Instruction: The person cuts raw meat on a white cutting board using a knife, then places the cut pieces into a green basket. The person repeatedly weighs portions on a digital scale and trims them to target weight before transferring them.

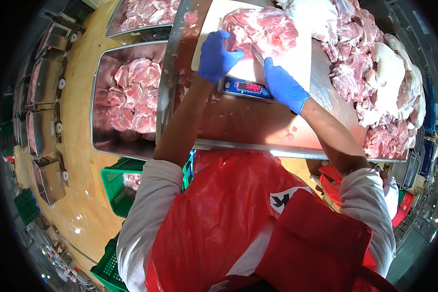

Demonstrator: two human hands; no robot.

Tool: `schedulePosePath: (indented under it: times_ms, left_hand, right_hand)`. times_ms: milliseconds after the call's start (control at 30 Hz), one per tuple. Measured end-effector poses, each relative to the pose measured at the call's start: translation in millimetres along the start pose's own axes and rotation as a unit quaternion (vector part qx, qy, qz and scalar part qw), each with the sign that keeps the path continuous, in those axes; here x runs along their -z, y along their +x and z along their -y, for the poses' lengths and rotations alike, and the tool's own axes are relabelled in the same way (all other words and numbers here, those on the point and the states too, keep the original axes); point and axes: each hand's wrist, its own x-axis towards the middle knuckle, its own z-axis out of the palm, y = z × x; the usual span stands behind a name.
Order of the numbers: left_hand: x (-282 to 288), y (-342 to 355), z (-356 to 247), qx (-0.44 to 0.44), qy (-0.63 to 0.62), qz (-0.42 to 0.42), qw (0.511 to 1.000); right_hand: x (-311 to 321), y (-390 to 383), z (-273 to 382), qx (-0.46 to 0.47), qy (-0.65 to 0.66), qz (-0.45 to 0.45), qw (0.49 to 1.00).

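A large piece of raw pink meat lies on a white cutting board at the far side of the metal table. My left hand, in a blue glove, grips the meat's near left edge between thumb and fingers. In my blue-gloved right hand is a knife, its blade angled up and left against the meat's near edge. The handle is mostly hidden by my fingers. Just in front of the board sits a blue scale display with lit red digits, close to both hands.
Meat pieces with white fat are heaped along the table's right side. Left of the table stand metal tubs of cut meat. Green crates are below, at the left. Metal carts line the far left floor. Small scraps dot the metal tabletop.
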Motion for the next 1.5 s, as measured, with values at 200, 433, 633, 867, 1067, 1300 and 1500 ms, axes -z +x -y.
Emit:
schedulePosePath:
  times_ms: [200,433,633,867,1067,1300,1500]
  left_hand:
    - [5,13,1,0.010,-0.001,0.047,0.999]
    - [6,23,15,0.004,-0.016,0.111,0.994]
    - [11,25,5,0.072,-0.043,0.114,0.990]
    - [14,30,-1,0.061,-0.078,0.117,0.988]
    - [5,19,13,0.060,-0.039,0.072,0.995]
    - [15,25,4,0.091,-0.067,0.127,0.985]
    - [26,34,29,0.127,-0.164,0.208,0.956]
  right_hand:
    - [4,-39,1,-0.035,0.027,0.073,0.996]
    - [30,-92,-5,-0.046,-0.015,0.085,0.995]
    - [56,-73,18,-0.057,0.083,-0.102,0.990]
    - [32,50,25,-0.002,0.052,-0.142,0.989]
    - [8,52,28,-0.006,0.034,-0.076,0.997]
    - [-3,-14,4,-0.026,-0.025,0.056,0.998]
    - [45,-93,12,-0.081,-0.064,0.105,0.989]
